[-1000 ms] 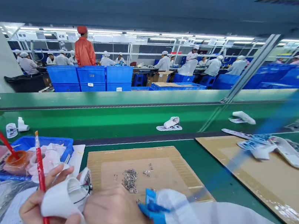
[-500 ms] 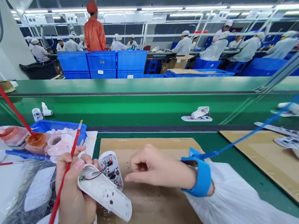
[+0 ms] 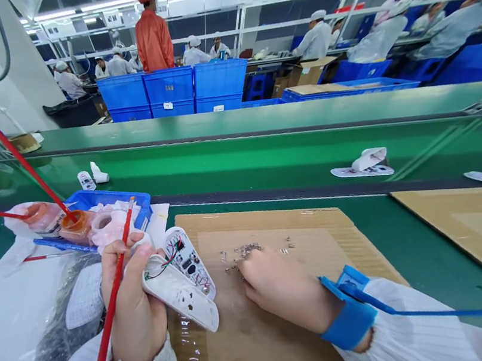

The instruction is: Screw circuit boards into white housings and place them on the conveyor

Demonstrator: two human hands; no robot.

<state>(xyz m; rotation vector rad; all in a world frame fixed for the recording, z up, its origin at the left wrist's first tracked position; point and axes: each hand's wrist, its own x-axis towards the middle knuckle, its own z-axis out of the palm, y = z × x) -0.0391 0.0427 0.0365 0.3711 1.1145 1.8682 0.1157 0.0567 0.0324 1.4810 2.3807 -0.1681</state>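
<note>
My left hand (image 3: 129,299) is closed round an opened white plastic housing (image 3: 185,300) and a long red-handled brush (image 3: 116,286), which slants up past my fingers with its bristles on top. Thin red, green and black wires run from the housing to a white circuit board (image 3: 188,262), which hangs beside it. My right hand (image 3: 279,289) is over the cardboard sheet (image 3: 249,354), its fingers curled together and down at a small pile of tiny metal parts (image 3: 249,249). The back of that hand hides its fingertips and whatever is between them. A blue strap (image 3: 349,315) circles the right wrist.
At left, a blue tray (image 3: 147,203) holds open jars, one with a red brush (image 3: 26,167) standing in it. White housings with boards (image 3: 369,160) lie on the green conveyor (image 3: 244,171) behind. Another cardboard sheet (image 3: 461,232) lies at right. People work beyond blue bins (image 3: 169,87).
My right hand has moved away from the housing and lowered to the small metal parts, its fingers curling down. The left hand keeps hold of the housing and brush. The view has shifted.
</note>
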